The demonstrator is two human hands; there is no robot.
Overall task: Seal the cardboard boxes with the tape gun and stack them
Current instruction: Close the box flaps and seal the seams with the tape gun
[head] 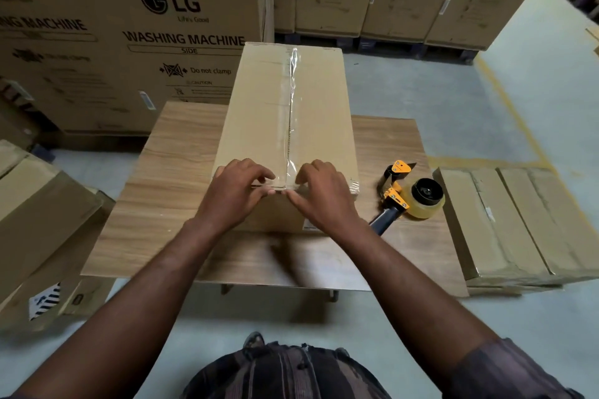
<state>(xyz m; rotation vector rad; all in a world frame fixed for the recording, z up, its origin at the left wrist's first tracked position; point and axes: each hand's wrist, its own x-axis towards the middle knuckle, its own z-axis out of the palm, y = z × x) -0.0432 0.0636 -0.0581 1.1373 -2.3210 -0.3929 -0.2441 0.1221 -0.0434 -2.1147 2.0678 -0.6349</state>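
Note:
A long cardboard box (259, 113) lies lengthwise on a wooden table (155, 178), with a strip of clear tape (290, 107) running along its top seam. My left hand (238, 189) and my right hand (319, 193) rest on the box's near top edge, one on each side of the tape. Their fingers press on the top and their thumbs meet on the front face at the tape's end. A yellow tape gun (408, 196) with a roll of clear tape lies on the table to the right of the box, untouched.
Flat, taped cardboard boxes (518, 223) are stacked on the floor right of the table. More cardboard boxes (39, 220) sit on the left. Tall washing machine cartons (129, 36) stand behind the table and along the back. Yellow floor lines (515, 113) mark the right side.

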